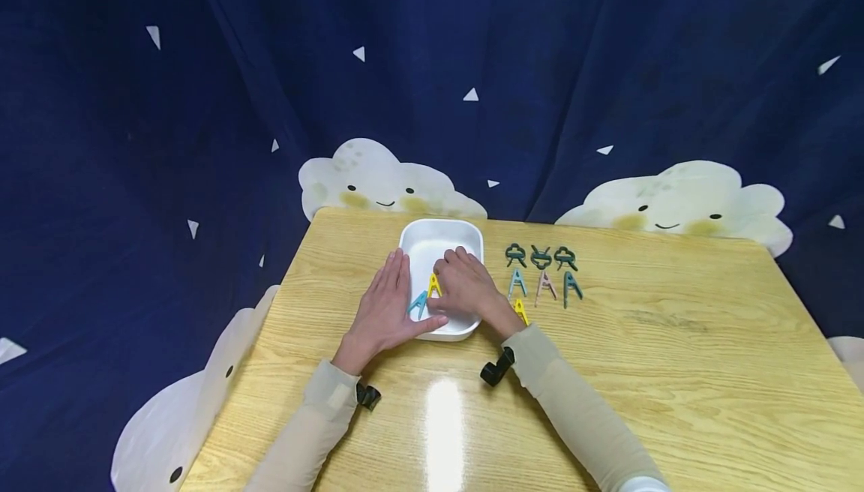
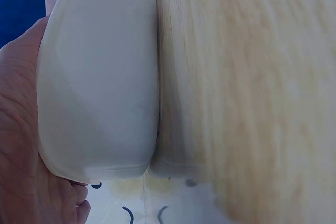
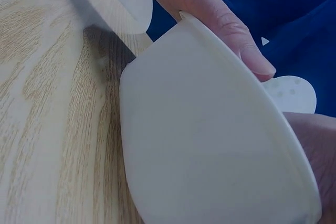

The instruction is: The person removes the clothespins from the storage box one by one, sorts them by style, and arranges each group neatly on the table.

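A white tray (image 1: 442, 337) stands near the table's back edge. My left hand (image 1: 387, 304) lies along its left rim, fingers straight and thumb stretched over the near end. Into the tray reaches my right hand (image 1: 466, 282), bent fingers and thumb beside a yellow clothespin (image 1: 434, 284). Whether they pinch it is hidden. A light blue clothespin (image 1: 418, 304) lies in the tray between both hands. In the left wrist view the tray's outer wall (image 2: 100, 77) sits against my left palm. The right wrist view shows the opposite wall (image 3: 210, 129) and the left thumb over its rim.
Right of the tray, dark green cloud-shaped clips (image 1: 541, 256) lie in a row. Below them are a light blue clothespin (image 1: 517, 283), a pink one (image 1: 545, 286) and a dark teal one (image 1: 571, 287). Another yellow clothespin (image 1: 520, 310) lies partly behind my right wrist.
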Motion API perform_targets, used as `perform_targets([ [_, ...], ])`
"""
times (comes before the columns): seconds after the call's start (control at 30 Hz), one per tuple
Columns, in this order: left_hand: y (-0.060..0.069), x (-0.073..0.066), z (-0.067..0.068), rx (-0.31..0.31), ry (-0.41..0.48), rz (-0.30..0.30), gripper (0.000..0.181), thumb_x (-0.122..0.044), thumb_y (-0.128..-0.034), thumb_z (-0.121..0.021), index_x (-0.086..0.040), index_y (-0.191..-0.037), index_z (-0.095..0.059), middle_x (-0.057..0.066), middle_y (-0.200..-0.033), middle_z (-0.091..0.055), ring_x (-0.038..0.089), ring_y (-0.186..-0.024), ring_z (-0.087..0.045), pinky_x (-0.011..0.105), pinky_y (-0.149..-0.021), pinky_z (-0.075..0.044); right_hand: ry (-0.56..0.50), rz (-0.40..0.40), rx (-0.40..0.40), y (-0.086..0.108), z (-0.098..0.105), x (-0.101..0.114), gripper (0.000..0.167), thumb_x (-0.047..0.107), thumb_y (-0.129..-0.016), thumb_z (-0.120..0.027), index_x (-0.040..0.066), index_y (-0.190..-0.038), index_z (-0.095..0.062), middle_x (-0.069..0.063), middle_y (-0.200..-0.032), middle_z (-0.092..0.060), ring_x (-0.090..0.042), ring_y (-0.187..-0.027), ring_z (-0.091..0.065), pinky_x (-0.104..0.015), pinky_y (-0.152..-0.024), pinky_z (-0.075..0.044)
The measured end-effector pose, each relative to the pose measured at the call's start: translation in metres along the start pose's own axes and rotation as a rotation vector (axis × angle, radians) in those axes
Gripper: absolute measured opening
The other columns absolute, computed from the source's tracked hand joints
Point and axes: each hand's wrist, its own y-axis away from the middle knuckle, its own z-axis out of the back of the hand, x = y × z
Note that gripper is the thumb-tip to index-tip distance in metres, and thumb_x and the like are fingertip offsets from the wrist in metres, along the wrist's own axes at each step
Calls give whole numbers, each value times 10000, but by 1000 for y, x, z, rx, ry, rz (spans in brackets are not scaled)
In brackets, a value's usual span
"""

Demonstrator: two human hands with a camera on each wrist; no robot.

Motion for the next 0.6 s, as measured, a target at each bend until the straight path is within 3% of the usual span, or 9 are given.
perform_targets([
  [0.27,0,0,-1,-3,9,2,1371,-973,-796,-410,41,-1648,-58,200,-1741,-21,283,-1622,-6,442,-1300,-136,-46,2,-37,2,0,-2,619,565,-765,-825,104,-1167,-726,-34,-1096,-633,-224,-1005,-486,-368,-905,-463],
  [0.6,0,0,-1,-32,2,-18,1364,-949,-809,-446,79,-1634,-92,249,-1725,-77,344,-1612,-97,468,-1290,-184,-62,16,-103,10,6,-3,607,537,-735,-833,82,-1125,-744,-45,-1020,-647,-235,-935,-484,-365,-837,-460],
])
